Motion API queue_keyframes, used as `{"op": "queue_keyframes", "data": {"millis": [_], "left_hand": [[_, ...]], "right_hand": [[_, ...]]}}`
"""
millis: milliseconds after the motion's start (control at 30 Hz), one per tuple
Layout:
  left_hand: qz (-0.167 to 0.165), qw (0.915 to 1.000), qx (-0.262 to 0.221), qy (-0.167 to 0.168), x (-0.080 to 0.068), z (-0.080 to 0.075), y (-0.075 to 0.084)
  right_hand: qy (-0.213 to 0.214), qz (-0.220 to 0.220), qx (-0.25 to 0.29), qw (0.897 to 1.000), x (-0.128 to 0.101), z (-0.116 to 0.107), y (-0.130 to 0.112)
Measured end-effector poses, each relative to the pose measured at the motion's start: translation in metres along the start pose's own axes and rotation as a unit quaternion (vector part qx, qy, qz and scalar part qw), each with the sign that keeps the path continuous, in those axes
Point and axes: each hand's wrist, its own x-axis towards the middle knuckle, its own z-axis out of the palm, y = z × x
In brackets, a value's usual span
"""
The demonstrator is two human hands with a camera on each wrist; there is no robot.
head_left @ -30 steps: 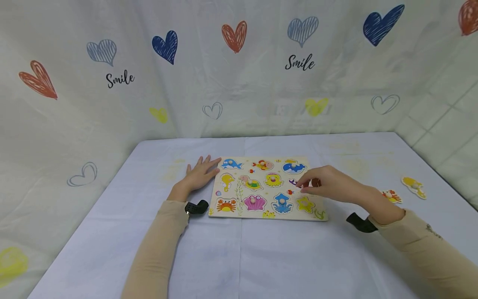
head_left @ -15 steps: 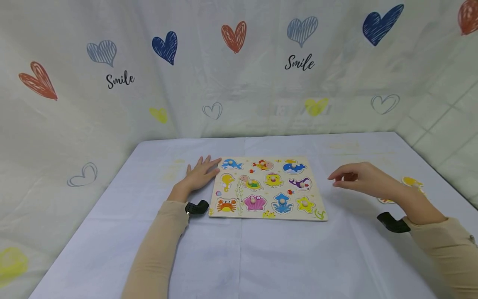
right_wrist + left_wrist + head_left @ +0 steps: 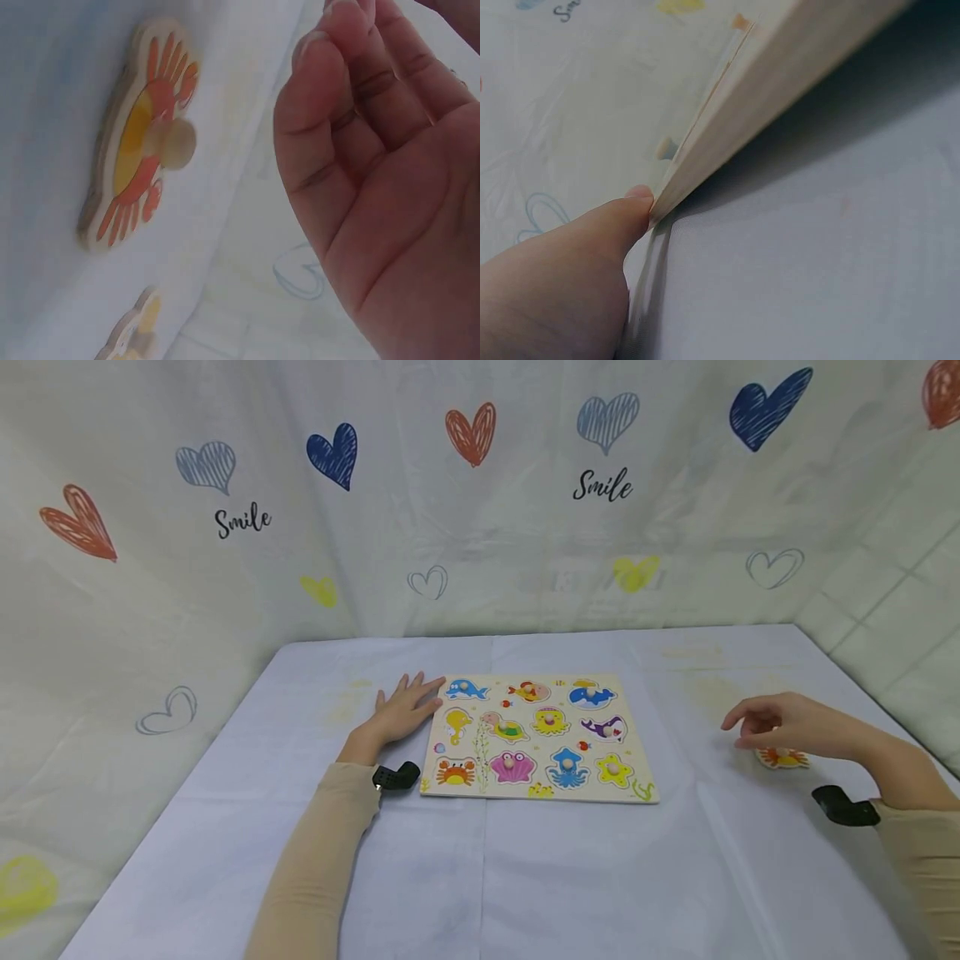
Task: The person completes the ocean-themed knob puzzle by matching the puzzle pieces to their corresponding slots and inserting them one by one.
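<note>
A wooden peg puzzle board (image 3: 637, 777) of sea animals lies on the table. My left hand (image 3: 401, 708) lies flat beside its left edge, and the thumb (image 3: 592, 247) touches the board's edge (image 3: 780, 82). My right hand (image 3: 776, 725) hovers to the right of the board, just above a loose orange crab piece (image 3: 783, 758). Its fingers are loosely bent and hold nothing. In the right wrist view the crab piece (image 3: 142, 142) with its round wooden knob lies on the cloth, apart from the hand's fingers (image 3: 337, 97). A purple piece (image 3: 603, 727) sits in the board.
A pale blue cloth (image 3: 570, 877) covers the table. A curtain with hearts (image 3: 480, 510) hangs behind and at both sides. A second loose yellow piece (image 3: 131, 337) lies past the crab, hidden by my wrist in the head view.
My right hand let go of the purple piece in the board and moved right, to above the orange crab piece. The left hand stayed still.
</note>
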Motion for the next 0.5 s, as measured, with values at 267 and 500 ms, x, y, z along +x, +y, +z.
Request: {"op": "queue_keyframes", "data": {"millis": [267, 500], "left_hand": [[-0.001, 1.0000, -0.001, 0.003, 0.001, 0.001, 0.000], [-0.004, 1.0000, -0.004, 0.000, 0.001, 0.001, -0.001]], "right_hand": [[-0.024, 0.019, 0.018, 0.999, -0.015, -0.009, 0.031], [-0.021, 0.025, 0.025, 0.999, -0.026, -0.015, 0.046]]}}
